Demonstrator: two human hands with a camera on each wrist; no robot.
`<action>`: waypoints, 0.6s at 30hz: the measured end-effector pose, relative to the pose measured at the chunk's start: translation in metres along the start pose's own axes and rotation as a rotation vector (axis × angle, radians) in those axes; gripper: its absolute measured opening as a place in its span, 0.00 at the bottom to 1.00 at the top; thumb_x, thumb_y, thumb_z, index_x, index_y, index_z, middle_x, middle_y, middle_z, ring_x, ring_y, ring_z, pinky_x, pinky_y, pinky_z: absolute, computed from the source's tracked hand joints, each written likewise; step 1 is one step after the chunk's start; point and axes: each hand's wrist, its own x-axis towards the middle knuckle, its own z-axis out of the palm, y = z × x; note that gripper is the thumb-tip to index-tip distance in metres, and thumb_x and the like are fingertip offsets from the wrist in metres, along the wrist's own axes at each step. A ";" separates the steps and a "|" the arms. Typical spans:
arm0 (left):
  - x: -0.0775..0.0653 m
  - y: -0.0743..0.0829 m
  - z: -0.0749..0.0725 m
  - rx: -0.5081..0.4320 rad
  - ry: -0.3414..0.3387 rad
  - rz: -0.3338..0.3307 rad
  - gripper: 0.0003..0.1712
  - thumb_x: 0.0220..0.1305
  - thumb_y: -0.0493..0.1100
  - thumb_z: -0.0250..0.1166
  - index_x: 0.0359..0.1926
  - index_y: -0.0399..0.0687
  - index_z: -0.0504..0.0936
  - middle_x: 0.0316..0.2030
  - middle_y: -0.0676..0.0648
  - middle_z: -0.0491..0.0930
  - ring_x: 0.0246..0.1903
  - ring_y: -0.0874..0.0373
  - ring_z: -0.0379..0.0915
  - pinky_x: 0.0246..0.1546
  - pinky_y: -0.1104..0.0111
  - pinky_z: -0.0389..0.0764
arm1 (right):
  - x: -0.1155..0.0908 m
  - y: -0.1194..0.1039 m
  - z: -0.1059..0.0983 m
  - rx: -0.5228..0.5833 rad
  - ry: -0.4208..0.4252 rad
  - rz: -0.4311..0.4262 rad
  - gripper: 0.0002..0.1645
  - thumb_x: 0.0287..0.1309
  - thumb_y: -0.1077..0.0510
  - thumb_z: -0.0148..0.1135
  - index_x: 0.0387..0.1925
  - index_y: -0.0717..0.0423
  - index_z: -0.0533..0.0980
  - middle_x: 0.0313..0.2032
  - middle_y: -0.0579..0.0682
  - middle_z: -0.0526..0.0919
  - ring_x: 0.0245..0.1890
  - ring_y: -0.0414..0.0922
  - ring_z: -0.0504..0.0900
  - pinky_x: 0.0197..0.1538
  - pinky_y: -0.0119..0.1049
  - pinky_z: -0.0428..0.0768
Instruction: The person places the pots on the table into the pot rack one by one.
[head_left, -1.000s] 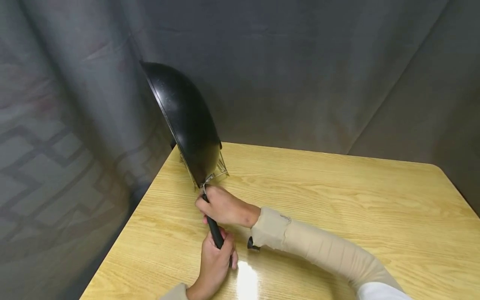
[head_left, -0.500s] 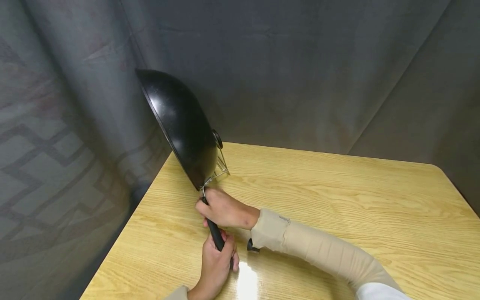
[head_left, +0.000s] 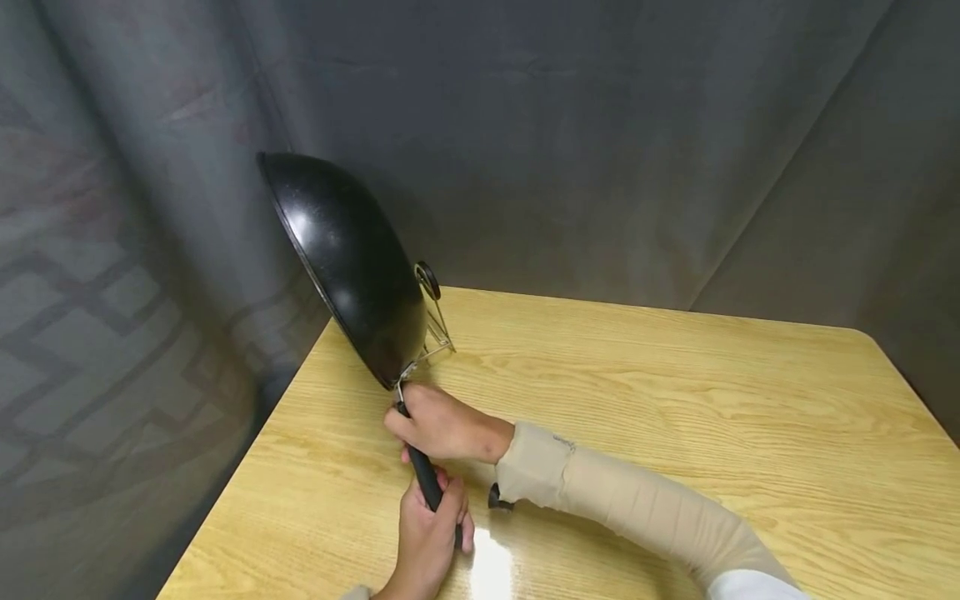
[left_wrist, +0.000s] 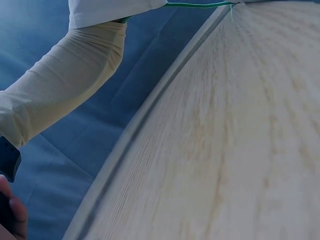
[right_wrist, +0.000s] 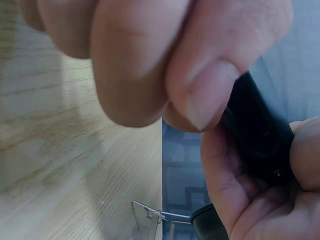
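In the head view, a black wok (head_left: pixel 341 254) is held tilted on its side above the table's far left corner, its outer side facing right. My right hand (head_left: pixel 442 423) grips its black handle (head_left: pixel 426 479) close to the metal neck below the bowl. Lower down, my left hand (head_left: pixel 429 529) wraps the handle's end. The right wrist view has my right hand's curled fingers (right_wrist: pixel 135 60) at the top, with the left hand (right_wrist: pixel 270 210) around the handle below. Only a bit of the left hand (left_wrist: pixel 19 215) enters the left wrist view. The wok's inside is hidden.
A wire rack (head_left: pixel 438 333) with a black round piece (head_left: pixel 427 281) stands behind the wok, partly covered by it. Grey curtains (head_left: pixel 600 150) hang behind and left of the wooden table (head_left: pixel 675 400). A small black object (head_left: pixel 498 498) shows under the right sleeve.
The wok has come down and leftward in the head view, tilting further over. More of the rack's black round piece now shows. Both hands keep their grip on the handle.
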 end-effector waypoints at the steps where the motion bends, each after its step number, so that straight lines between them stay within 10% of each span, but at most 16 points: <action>1: -0.001 0.000 0.000 -0.002 0.001 -0.003 0.11 0.75 0.30 0.53 0.36 0.42 0.60 0.16 0.53 0.67 0.09 0.63 0.68 0.11 0.73 0.70 | 0.000 0.000 0.000 0.000 -0.003 0.002 0.13 0.74 0.59 0.50 0.29 0.57 0.71 0.19 0.47 0.81 0.18 0.39 0.84 0.22 0.30 0.74; 18: -0.003 -0.003 0.001 -0.064 -0.012 0.002 0.11 0.73 0.29 0.53 0.36 0.42 0.60 0.17 0.53 0.67 0.09 0.63 0.69 0.10 0.74 0.71 | -0.001 0.001 -0.002 0.006 -0.029 0.033 0.12 0.71 0.60 0.51 0.28 0.57 0.71 0.19 0.47 0.82 0.19 0.39 0.84 0.23 0.30 0.74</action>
